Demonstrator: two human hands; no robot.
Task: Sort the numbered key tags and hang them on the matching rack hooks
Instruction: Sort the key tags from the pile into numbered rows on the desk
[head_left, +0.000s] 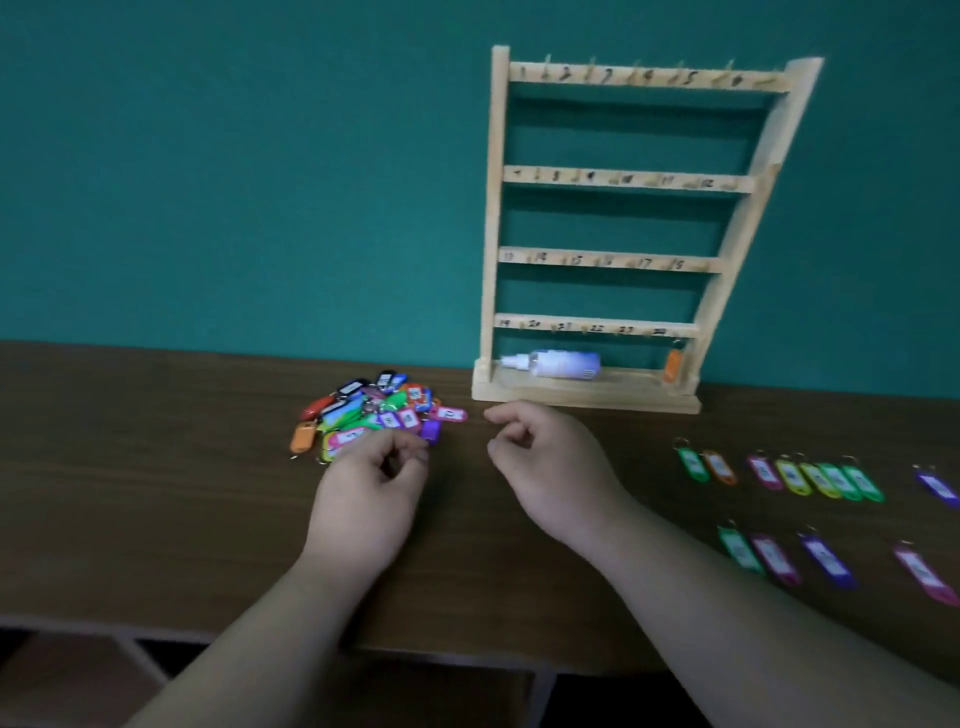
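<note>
Rack (597, 258) of pale wood stands upright at the back of the surface (156, 493), against a teal wall (260, 182), with four numbered hook rails. One orange tag (672, 366) hangs from the lower right hook. A white bottle (563, 364) lies on the rack base. Unsorted key tags (379, 410) form a mixed pile just left of the base. Sorted tags (789, 475) lie in two rows at the right, well apart from the pile.

Left hand (363, 499) is at the pile's near edge, its fingers (410, 452) curled; whether they pinch a tag cannot be told. Right hand (550, 467) hovers between pile and rows, fingers loosely curled, nothing visible in them.
</note>
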